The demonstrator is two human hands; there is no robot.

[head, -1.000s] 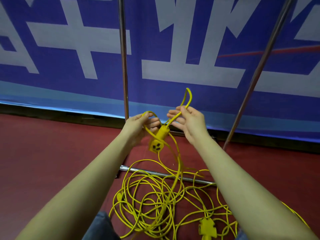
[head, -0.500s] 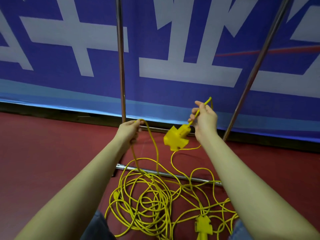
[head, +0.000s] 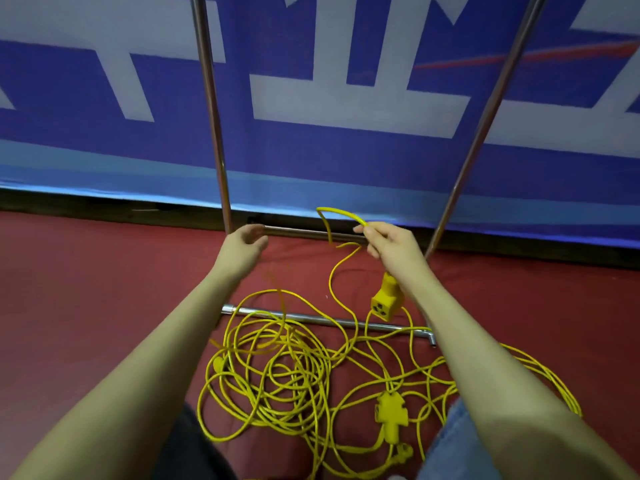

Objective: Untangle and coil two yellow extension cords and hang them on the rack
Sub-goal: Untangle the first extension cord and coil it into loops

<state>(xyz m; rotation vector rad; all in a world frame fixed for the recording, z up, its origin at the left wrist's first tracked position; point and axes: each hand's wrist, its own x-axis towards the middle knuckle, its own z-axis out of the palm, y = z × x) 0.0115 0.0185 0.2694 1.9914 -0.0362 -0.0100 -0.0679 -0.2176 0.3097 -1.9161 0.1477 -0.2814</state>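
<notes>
Above the red floor [head: 86, 306], the right hand [head: 391, 242] holds a cord [head: 341, 213] with fingers [head: 363, 232] pinched on it; the strand arches up and left from the grip, then drops in a loop. A socket block [head: 387, 301] hangs beneath the right wrist, clear of the floor, outlet face toward the camera. The left hand [head: 242, 245] is raised level with it, fingers loosely curled and holding nothing; a blurred strand runs down below it toward the pile, contact not discernible.

On the floor between the forearms lies the tangle [head: 284, 372] of yellow cords, loops overlapping, spreading right past the right forearm. A second socket block [head: 391, 415] lies in the tangle near the bottom edge, a plug [head: 403, 451] just beside it. The rack's near base bar [head: 311, 318] lies under the tangle's far edge, several loops crossing it. Two uprights [head: 211, 112] rise at left and right, the far bar [head: 298, 233] between them, behind the hands. Open floor lies left of the tangle. A blue banner [head: 311, 150] closes the far side.
</notes>
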